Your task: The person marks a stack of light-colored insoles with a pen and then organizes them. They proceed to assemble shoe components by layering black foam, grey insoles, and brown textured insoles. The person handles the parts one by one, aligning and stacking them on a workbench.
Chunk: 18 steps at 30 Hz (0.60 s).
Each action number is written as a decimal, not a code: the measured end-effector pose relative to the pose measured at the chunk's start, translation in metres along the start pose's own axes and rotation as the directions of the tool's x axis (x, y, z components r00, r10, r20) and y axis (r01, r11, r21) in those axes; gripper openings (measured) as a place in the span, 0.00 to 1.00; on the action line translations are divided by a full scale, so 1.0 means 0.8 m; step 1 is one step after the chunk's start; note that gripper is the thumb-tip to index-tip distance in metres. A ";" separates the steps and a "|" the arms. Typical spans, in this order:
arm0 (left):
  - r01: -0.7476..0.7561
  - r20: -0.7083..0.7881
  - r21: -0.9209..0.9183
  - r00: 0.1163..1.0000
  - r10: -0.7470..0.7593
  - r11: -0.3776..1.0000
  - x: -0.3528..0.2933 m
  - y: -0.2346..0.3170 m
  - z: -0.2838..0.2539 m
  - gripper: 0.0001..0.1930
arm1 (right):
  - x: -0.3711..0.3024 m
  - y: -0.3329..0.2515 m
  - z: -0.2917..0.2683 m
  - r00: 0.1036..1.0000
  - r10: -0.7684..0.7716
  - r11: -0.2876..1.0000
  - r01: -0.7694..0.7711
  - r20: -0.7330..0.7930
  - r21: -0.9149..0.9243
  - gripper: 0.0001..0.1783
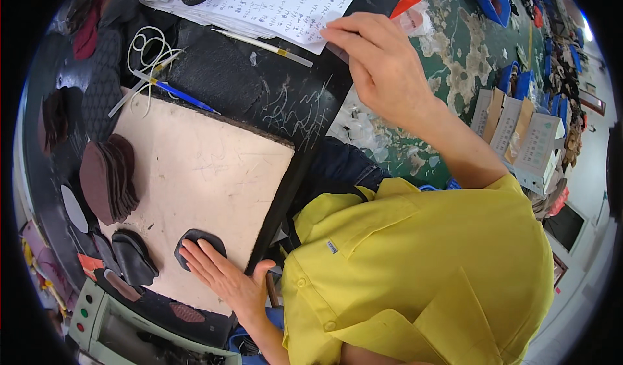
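Note:
My left hand (224, 277) lies flat, fingers stretched, on a dark rounded pad-like piece (216, 241) near the near edge of a pale board (201, 164). The thumb sticks out to the side, off the board. My right hand (383, 57) is raised beside the lower right corner of a stack of handwritten sheets (272, 8). Its fingers are bent and drawn together; anything between their tips is too small to make out. Left of my left hand sit several stacked black pieces (134, 258), and farther up stands a brown stack of oval pieces (107, 180).
A blue pen (185, 97), a clear-barrelled pen (266, 47) and a loop of white cord (146, 57) lie beyond the board on the black tabletop (298, 105). A pale green machine (97, 316) stands at lower left. Cardboard boxes (519, 134) and blue bins (490, 0) are at right.

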<state>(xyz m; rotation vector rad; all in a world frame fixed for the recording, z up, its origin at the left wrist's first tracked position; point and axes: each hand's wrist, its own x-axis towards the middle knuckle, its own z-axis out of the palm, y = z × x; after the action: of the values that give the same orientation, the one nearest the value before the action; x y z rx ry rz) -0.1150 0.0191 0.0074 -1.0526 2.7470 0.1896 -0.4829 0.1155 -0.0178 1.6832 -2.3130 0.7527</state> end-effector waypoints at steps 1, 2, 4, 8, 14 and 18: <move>-0.005 0.005 0.001 1.000 0.005 1.000 0.001 0.000 -0.001 0.62 | -0.004 0.000 -0.003 0.999 0.000 1.000 0.000 0.032 -0.012 0.20; -0.009 0.010 0.001 1.000 0.008 1.000 0.002 0.001 -0.002 0.62 | -0.007 0.001 -0.003 0.998 0.000 1.000 0.001 0.065 -0.022 0.20; -0.008 0.024 -0.003 1.000 0.008 1.000 0.004 0.002 -0.005 0.61 | -0.007 0.003 -0.003 0.997 -0.033 0.997 0.037 0.067 -0.074 0.20; 0.008 0.037 -0.012 0.999 -0.007 1.000 0.005 0.005 -0.007 0.60 | -0.007 0.004 0.002 0.994 -0.069 0.985 0.081 0.080 -0.154 0.19; 0.055 -0.022 -0.054 0.998 -0.056 0.997 0.001 0.007 0.001 0.59 | -0.007 -0.008 0.005 0.991 -0.024 0.975 0.052 0.129 -0.218 0.20; 0.112 -0.103 -0.111 0.987 -0.123 0.988 -0.006 0.011 0.008 0.59 | -0.008 -0.012 0.006 0.989 -0.012 0.966 0.050 0.147 -0.254 0.21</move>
<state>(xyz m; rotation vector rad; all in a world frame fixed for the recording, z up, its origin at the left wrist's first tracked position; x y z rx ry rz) -0.1163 0.0299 0.0027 -1.2854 2.7867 0.2684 -0.4710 0.1164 -0.0219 1.6999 -2.3500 0.3156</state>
